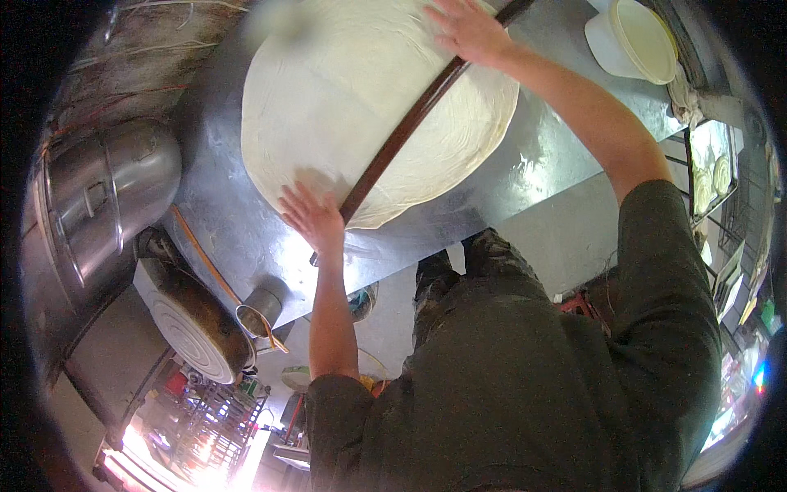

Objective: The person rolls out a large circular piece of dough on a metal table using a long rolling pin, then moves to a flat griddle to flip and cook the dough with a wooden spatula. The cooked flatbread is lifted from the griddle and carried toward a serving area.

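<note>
A large, thin round sheet of dough (320,104) lies spread on a metal worktop (541,166). A long dark rolling pin (409,126) crosses it diagonally. My left hand (313,218) is at the pin's near end, by the dough's lower edge, its fingers spread and not wrapped around the wood. Farther up, my right hand (470,34) lies over the pin near its far end, fingers stretched out over the dough. Its palm hides part of the pin. The sheet's far edge runs out of the picture at the top.
At the left are a big metal pot (117,184), a dark round pan (197,326) and a metal cup (261,307) beside a thin wooden stick (206,252). A white plastic tub (633,43) stands at upper right, above a rack tray (713,169) holding coiled dough.
</note>
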A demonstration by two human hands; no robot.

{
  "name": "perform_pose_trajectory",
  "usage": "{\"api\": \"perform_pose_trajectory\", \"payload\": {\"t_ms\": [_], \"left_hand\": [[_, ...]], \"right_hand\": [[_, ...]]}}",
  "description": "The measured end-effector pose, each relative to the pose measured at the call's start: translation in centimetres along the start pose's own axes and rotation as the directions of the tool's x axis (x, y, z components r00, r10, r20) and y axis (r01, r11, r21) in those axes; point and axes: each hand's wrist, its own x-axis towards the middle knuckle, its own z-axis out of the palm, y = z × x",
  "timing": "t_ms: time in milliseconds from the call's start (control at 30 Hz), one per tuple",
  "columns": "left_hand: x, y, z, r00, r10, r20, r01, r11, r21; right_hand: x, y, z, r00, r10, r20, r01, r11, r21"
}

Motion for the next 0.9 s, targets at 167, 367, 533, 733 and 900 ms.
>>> {"api": "perform_pose_trajectory", "payload": {"t_ms": [167, 367, 533, 733, 900], "left_hand": [[-7.2, 3.8, -1.8, 0.996, 0.068, 0.066, -0.058, 0.988, -0.141], [-10.3, 6.2, -3.9, 0.972, 0.16, 0.169, -0.108, 0.952, -0.285], [-7.9, 6.5, -2.6, 0.984, 0.114, 0.134, -0.076, 0.963, -0.259], [-15.3, 9.1, -4.2, 0.936, 0.259, 0.239, -0.166, 0.922, -0.349], [-12.7, 8.1, -4.3, 0.975, 0.146, 0.169, -0.085, 0.943, -0.322]], "right_hand": [[-10.6, -2.1, -3.2, 0.99, 0.003, 0.139, 0.01, 0.996, -0.093], [-15.9, -1.6, -6.9, 0.984, 0.07, 0.164, -0.054, 0.993, -0.104], [-12.3, -3.7, -3.3, 0.995, 0.059, 0.076, -0.056, 0.997, -0.053], [-22.5, -2.4, -6.0, 0.983, 0.066, 0.172, -0.061, 0.998, -0.035], [-19.1, -3.3, -3.7, 0.993, 0.045, 0.111, -0.041, 0.998, -0.04]]}}
